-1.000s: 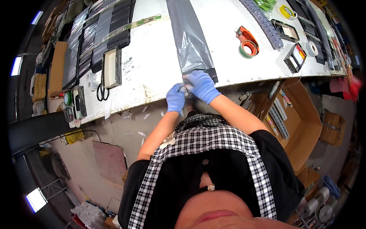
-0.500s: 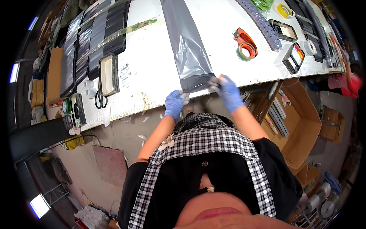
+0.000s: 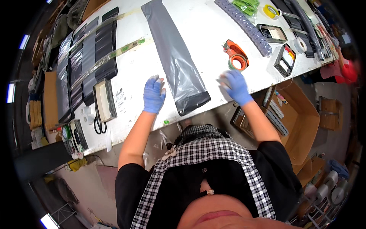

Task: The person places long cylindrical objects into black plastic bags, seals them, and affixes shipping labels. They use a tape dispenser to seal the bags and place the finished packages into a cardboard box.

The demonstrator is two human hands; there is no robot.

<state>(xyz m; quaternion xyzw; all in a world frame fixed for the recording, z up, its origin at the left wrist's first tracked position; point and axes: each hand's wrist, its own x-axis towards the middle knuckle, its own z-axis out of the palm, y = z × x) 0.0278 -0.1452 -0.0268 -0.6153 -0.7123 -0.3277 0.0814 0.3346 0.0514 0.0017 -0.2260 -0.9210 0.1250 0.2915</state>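
Blue-gloved left hand and right hand spread open, empty, flanking long grey plastic mailer bag; risk: unheld overhanging end sliding off white table.

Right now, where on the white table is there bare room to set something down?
Bare patches: between the grey poly bag and the orange tape dispenser, and left of the left hand. Crowded: the black bag stacks at left, trays and tape at right.

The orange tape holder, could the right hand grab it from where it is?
Probably yes. The right hand is open and holds nothing, and the orange tape holder lies just beyond its fingertips on the white table, with only bare tabletop between them.
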